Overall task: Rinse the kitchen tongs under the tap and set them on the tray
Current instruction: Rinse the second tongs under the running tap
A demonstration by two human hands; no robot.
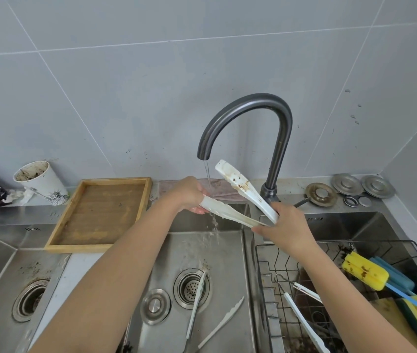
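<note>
Overhead, grey tiled wall (126,85), steel sink (227,253), wooden tray (100,212) on worktop; white tongs (233,200) under tap (248,123), splayed, tips up-left; left hand (189,192) grips lower arm, right hand (286,222) grips hinge.

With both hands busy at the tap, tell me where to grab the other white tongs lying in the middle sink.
Take the white tongs at the joined end nearest you, coming straight down from above. The arms lie flat and splay apart toward the drain strainer, where one tip rests, so the near end is probably the narrowest, firmest part.
</note>
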